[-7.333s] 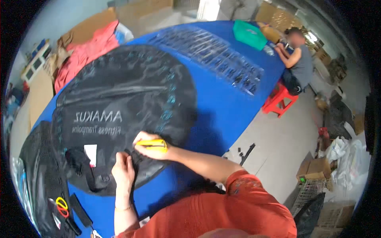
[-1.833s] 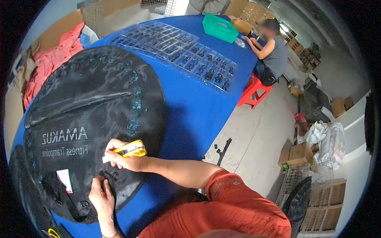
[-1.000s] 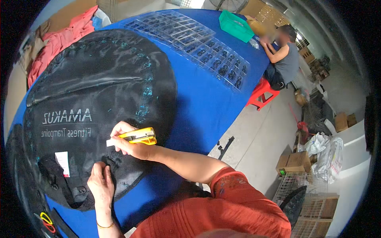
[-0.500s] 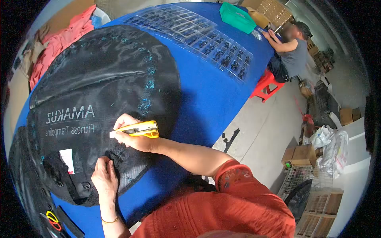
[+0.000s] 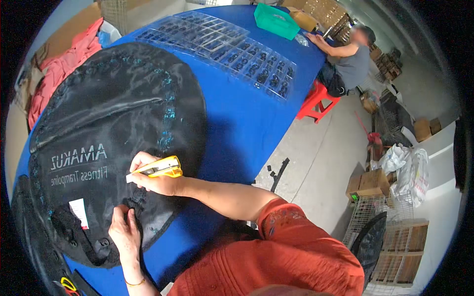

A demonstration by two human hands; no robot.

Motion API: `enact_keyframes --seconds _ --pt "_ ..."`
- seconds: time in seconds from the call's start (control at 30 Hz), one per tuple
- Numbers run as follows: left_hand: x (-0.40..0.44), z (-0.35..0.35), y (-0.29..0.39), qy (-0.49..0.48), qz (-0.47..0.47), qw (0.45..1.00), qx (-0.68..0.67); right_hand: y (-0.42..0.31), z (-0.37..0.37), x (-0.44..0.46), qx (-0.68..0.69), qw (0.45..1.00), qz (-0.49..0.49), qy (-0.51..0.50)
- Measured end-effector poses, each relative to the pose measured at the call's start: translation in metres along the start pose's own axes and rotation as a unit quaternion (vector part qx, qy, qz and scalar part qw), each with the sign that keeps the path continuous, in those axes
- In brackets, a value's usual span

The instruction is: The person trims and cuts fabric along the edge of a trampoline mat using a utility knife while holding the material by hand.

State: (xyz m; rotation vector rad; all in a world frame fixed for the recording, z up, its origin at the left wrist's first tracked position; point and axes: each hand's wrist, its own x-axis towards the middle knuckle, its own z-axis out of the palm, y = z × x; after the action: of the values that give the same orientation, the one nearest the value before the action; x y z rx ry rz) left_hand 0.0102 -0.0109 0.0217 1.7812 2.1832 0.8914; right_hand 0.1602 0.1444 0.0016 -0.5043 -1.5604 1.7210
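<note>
A large round black fabric bag [image 5: 123, 121], printed "AMAKUZ Fitness Trampoline" in mirrored lettering, lies on the blue-covered table [image 5: 234, 113]. Over its lower middle, my right hand [image 5: 155, 182] grips a yellow utility knife [image 5: 167, 167] near its front end, with a small white tip showing at the fingertips. My left hand [image 5: 125, 232] is closed on the bag's near edge, beside a dark fuzzy patch; what lies under its fingertips is hidden. A white label [image 5: 78, 213] and a black strap loop [image 5: 90, 246] are to its left.
Clear plastic trays of small black parts [image 5: 261, 69] and a green bin [image 5: 276, 21] stand farther back. A co-worker [image 5: 353, 64] sits on a red stool [image 5: 316, 103] at the far end. Scissors [image 5: 68, 285] lie near left; cartons [image 5: 368, 185] are at right.
The whole view has shifted, so the table and bag appear a little farther left. Both hands keep their places on the bag, and the knife is still in my right hand.
</note>
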Motion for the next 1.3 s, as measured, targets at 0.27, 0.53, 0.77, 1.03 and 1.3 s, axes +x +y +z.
enact_keyframes --seconds 0.27,0.53,0.77,1.03,1.3 --pt "-0.001 0.001 -0.002 -0.002 -0.009 1.0 -0.002 -0.007 0.0 -0.001 0.0 1.0 -0.002 0.006" --pt "-0.002 0.004 -0.004 0.004 -0.044 0.999 -0.008 -0.006 0.001 -0.001 0.01 1.0 -0.015 0.011" --pt "-0.002 0.005 -0.006 0.014 -0.036 0.999 -0.035 0.0 -0.001 0.001 -0.091 0.992 -0.071 0.041" --pt "-0.001 0.003 -0.003 0.011 -0.026 0.999 -0.024 0.001 -0.001 0.002 -0.076 0.993 -0.086 0.039" --pt "0.0 0.003 0.002 0.02 -0.018 0.999 -0.018 0.0 -0.001 0.001 -0.096 0.989 -0.102 0.043"
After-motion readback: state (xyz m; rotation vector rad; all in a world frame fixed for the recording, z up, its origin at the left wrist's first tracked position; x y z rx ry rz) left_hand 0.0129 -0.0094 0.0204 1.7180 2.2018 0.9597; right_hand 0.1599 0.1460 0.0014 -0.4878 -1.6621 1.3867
